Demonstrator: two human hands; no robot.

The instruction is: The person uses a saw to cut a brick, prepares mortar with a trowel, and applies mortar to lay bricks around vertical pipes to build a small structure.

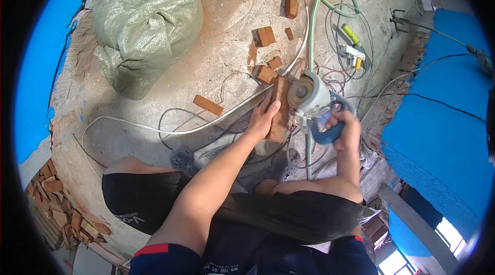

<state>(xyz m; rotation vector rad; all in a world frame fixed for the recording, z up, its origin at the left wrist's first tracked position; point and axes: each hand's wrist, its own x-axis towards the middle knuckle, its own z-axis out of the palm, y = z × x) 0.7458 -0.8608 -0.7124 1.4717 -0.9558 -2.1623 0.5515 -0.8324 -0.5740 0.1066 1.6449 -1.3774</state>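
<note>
My left hand (pixel 264 120) is closed round a long red brick (pixel 280 112), with the thumb on top of it. The brick's far end points away from me, near some smaller brick pieces (pixel 266 74). Just right of the brick is a handheld disc cutter (pixel 312 97) with a grey guard and a blue handle. My right hand (pixel 347 129) is wrapped round that handle. The cutter's round face sits close beside the brick; I cannot tell whether the disc touches it.
A filled woven sack (pixel 149 27) lies at the far left. Loose brick pieces (pixel 209 104) are scattered about the dusty floor. A green hose (pixel 312 32), a white cable (pixel 180 132) and a power strip (pixel 352 55) lie around the work. Broken bricks (pixel 64 208) are heaped at the lower left.
</note>
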